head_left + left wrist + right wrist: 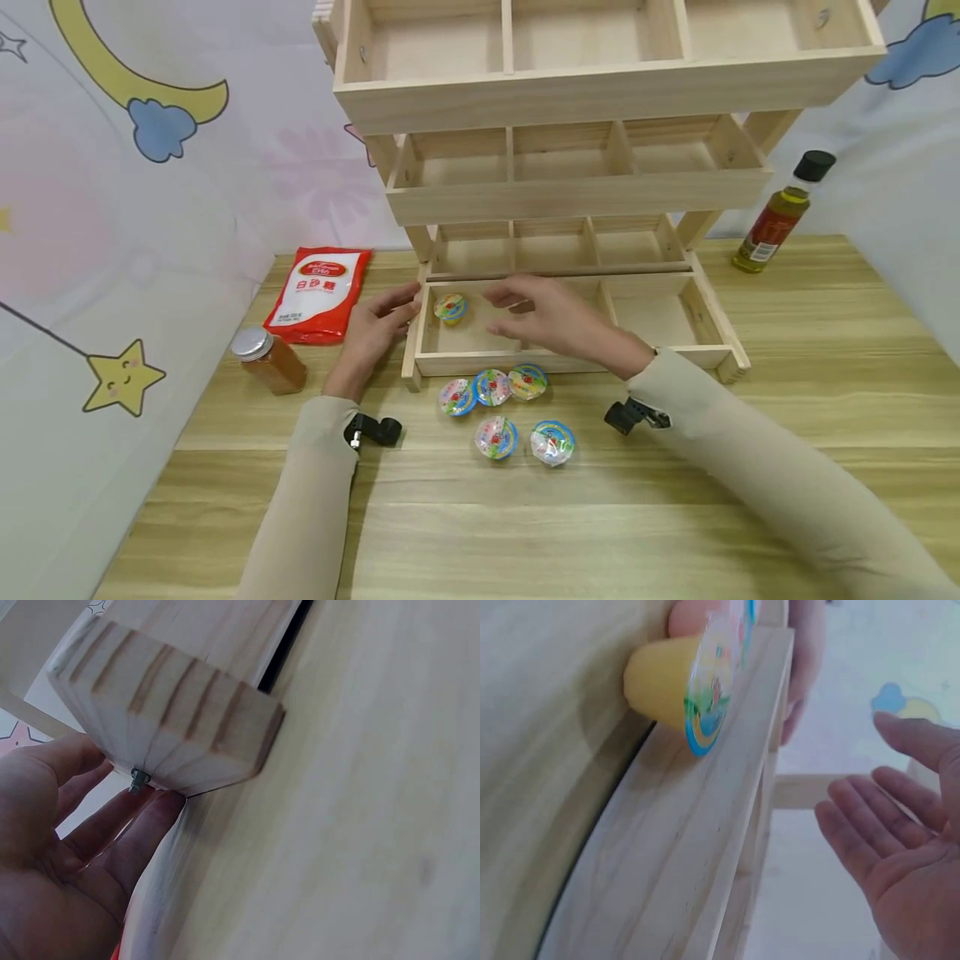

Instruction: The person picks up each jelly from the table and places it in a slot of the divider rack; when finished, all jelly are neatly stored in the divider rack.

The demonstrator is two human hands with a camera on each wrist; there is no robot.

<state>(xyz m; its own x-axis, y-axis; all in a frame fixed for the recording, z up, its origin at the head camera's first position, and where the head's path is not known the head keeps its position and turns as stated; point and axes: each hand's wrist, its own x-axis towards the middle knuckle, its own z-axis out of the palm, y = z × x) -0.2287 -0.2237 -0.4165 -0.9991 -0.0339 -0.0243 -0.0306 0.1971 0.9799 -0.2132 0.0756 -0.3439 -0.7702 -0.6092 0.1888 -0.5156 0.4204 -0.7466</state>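
Observation:
In the head view my right hand point(551, 315) hovers over the bottom tray point(652, 310) of a wooden rack, fingers apart and holding nothing. One jelly cup point(451, 308) with a yellow lid sits in that tray's left compartment, left of my fingertips. My left hand point(377, 327) rests its fingers against the rack's left side; the left wrist view shows the fingertips point(166, 806) at a wooden end piece point(165, 712) with a small bolt. Several more jelly cups point(492, 387) lie on the table before the tray. A yellow jelly cup point(656, 679) shows up close in the right wrist view.
Higher tiers point(577, 196) of the rack overhang the bottom tray. Left of it are a red and white sugar bag point(318, 293) and a silver-lidded spice jar point(270, 361). An oil bottle point(783, 214) stands at the back right of the wooden table point(480, 542).

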